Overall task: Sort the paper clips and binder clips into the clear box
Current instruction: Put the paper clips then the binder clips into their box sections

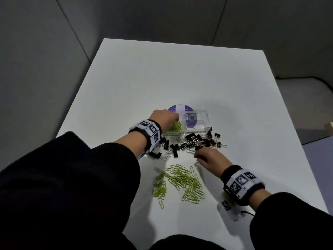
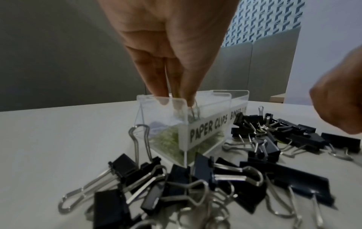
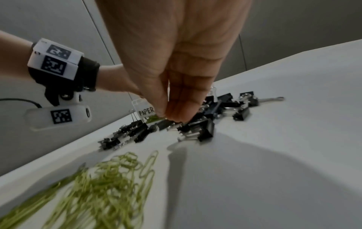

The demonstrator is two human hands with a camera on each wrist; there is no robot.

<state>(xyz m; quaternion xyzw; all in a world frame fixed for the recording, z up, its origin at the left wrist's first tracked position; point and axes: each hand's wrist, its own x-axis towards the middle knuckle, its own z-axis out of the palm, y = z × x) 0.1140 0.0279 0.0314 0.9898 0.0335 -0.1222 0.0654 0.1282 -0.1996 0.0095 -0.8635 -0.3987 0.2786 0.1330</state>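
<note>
The clear box (image 1: 203, 120) stands mid-table, with labels PAPER CLIPS (image 2: 207, 128) on its left compartment and BINDER CLIPS on its right one. My left hand (image 1: 166, 117) hangs over the left compartment and pinches a few green paper clips (image 2: 192, 110), its fingertips (image 2: 163, 93) at the rim. More green clips lie inside. My right hand (image 1: 203, 157) pinches, thumb against fingertips (image 3: 176, 114), down on a black binder clip (image 3: 197, 129) at the near edge of the binder clip pile (image 1: 194, 141). Loose green paper clips (image 1: 178, 183) lie closer to me.
The white table (image 1: 180, 73) has a purple disc (image 1: 173, 107) under the box's far side. Binder clips spread along the box's near side from under my left wrist to past its right end. Grey walls stand behind and left of the table.
</note>
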